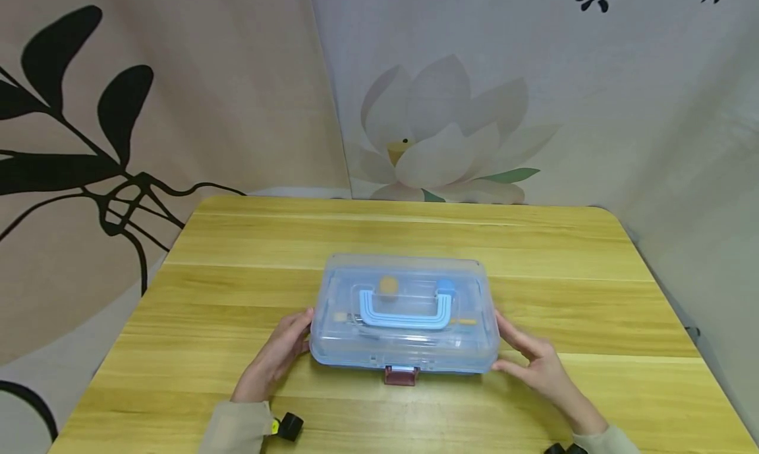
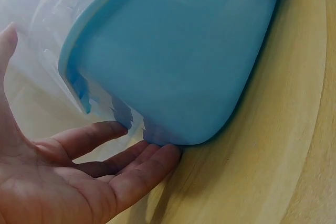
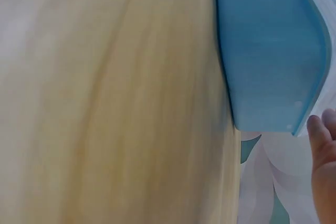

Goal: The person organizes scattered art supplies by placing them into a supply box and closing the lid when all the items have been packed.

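A plastic storage box (image 1: 356, 352) with a clear lid and a blue base lies on the table, its lid down. A light blue handle (image 1: 406, 321) lies flat on the lid, and a dark pink latch (image 1: 400, 376) hangs at the front. Small yellow and blue items show faintly through the lid. At the box's left end my left hand (image 1: 280, 352) touches the side; in the left wrist view its extended fingertips (image 2: 167, 153) meet the lower base. My right hand (image 1: 539, 368) is at the right end, fingers extended and thumb apart, near the front corner.
The box and hands are over a light wooden table (image 1: 581, 296) with rounded far corners. Behind it hangs a pale curtain (image 1: 249, 111) printed with dark leaves and a lotus flower. A small black wrist device (image 1: 290, 426) sits by the left sleeve.
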The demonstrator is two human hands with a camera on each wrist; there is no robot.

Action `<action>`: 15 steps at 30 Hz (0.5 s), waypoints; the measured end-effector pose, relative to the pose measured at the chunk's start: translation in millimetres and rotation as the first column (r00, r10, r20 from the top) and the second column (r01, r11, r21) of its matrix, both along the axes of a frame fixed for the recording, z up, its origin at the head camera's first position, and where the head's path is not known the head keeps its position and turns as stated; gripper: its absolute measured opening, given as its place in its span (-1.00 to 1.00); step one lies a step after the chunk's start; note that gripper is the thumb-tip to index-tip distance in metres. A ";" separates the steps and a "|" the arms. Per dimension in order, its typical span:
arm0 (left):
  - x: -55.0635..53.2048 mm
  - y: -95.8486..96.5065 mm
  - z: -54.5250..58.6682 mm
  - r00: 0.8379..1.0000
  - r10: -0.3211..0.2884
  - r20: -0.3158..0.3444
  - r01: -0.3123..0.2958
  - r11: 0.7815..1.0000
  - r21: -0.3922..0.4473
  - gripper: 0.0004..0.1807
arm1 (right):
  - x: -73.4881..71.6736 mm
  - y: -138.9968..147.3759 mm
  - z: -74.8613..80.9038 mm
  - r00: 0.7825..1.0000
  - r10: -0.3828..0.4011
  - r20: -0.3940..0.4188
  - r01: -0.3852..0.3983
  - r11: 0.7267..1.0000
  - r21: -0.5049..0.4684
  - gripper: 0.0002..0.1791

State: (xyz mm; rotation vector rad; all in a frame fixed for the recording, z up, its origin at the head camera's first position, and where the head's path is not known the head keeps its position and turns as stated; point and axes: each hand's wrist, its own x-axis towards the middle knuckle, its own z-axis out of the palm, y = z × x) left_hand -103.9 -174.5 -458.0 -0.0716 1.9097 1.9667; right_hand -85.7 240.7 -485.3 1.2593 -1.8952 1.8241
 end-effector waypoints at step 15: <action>-0.8 -6.4 -3.3 0.991 -0.124 -0.057 0.128 0.990 0.060 -0.36 | 9.8 -1.2 -1.4 0.998 -0.053 0.044 0.051 0.998 0.034 -0.20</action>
